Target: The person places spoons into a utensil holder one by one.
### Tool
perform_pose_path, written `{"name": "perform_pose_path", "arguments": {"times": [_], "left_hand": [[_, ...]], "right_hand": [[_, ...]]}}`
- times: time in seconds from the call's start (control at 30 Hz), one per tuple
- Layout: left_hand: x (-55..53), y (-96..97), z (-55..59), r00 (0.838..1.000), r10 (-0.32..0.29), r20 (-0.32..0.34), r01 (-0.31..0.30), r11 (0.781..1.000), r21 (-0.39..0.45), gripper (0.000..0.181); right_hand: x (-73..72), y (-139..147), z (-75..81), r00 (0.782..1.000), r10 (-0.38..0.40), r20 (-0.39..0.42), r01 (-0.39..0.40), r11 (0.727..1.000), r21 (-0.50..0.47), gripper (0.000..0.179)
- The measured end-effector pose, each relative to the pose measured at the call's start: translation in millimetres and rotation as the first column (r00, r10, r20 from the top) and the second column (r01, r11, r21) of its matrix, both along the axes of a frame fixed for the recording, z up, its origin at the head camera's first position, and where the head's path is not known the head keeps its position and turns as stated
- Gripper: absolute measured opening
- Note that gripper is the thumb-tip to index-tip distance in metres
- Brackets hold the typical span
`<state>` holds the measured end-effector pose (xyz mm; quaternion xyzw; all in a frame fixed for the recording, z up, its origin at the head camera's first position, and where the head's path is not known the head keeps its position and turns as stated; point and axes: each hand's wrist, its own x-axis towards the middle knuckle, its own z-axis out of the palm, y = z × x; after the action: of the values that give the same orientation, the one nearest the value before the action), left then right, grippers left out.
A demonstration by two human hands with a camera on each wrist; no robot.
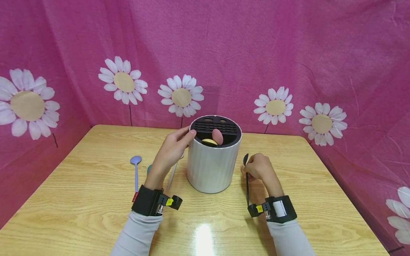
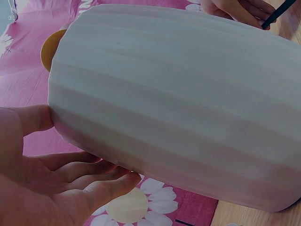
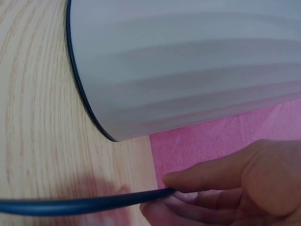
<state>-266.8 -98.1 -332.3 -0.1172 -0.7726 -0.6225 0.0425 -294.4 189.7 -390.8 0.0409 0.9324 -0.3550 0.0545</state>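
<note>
A white ribbed utensil holder (image 1: 211,167) with a black slotted top stands upright on the table. The rounded heads of a pink utensil (image 1: 217,136) and a yellow utensil (image 1: 209,142) show in its large opening. My left hand (image 1: 171,149) holds the holder at its left rim, thumb at the edge and fingers along the outer wall (image 2: 164,108). To the right of the holder, my right hand (image 1: 260,166) pinches a black spoon (image 1: 247,188) just below its bowl. In the right wrist view the dark handle (image 3: 75,206) runs left from the thumb and fingers.
A lavender spoon (image 1: 136,169) lies on the wooden table (image 1: 96,170) at the left. Partly hidden by my left arm are a teal piece (image 1: 149,168) and a pale, slim-handled utensil (image 1: 172,176). A pink flowered cloth (image 1: 224,53) hangs behind the table.
</note>
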Motion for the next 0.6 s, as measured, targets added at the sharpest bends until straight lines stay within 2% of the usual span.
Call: {"name": "perform_pose_path", "arguments": {"times": [0.27,0.6], "left_hand": [[0.2,-0.4,-0.2,1.000,-0.005,0.003,0.005,1.000,0.001,0.049],[-0.2,-0.9,-0.6,1.000,-0.005,-0.003,0.005,1.000,0.003,0.049]], "right_hand": [[1.4,0.9,3.1,1.000,0.010,0.001,-0.010,1.000,-0.008,0.009],[2.2,1.8,9.0,0.999,0.027,-0.035,-0.027,1.000,0.003,0.011]]}}
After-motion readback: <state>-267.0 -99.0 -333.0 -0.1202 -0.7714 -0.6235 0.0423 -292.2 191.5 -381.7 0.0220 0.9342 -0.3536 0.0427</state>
